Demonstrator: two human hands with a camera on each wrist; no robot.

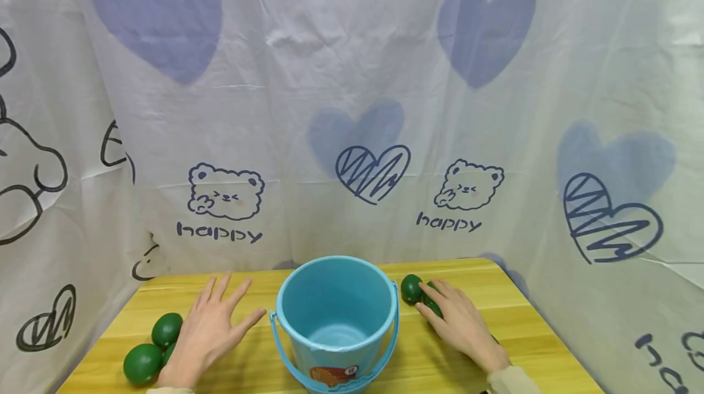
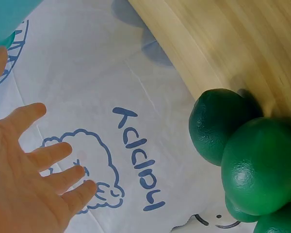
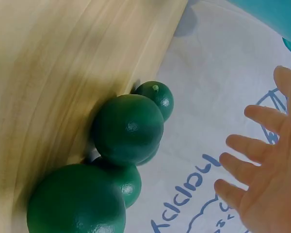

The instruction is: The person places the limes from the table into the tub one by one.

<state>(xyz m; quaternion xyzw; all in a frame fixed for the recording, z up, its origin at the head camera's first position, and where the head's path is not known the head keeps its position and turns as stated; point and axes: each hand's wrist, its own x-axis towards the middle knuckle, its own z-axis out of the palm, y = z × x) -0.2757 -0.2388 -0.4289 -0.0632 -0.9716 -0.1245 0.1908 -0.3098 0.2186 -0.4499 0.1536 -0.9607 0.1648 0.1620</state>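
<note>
A light blue bucket [image 1: 341,354] stands upright between the hands, its inside bare and its handle hanging down at the front. My left hand [image 1: 211,333] is left of it, palm down with fingers spread, holding nothing. Beside that hand lie several dark green limes [image 1: 143,364], partly hidden by it; the left wrist view shows them as a glossy cluster [image 2: 262,165]. Right of the bucket, my right hand [image 1: 462,324] hovers with extended fingers over more limes [image 1: 412,289]. In the right wrist view, its fingers are apart from that lime group [image 3: 128,128].
The wood-grain table [image 1: 264,296] ends at a back edge just behind the bucket. A white cloth [image 1: 297,137] printed with hearts and bears hangs behind it and along both sides.
</note>
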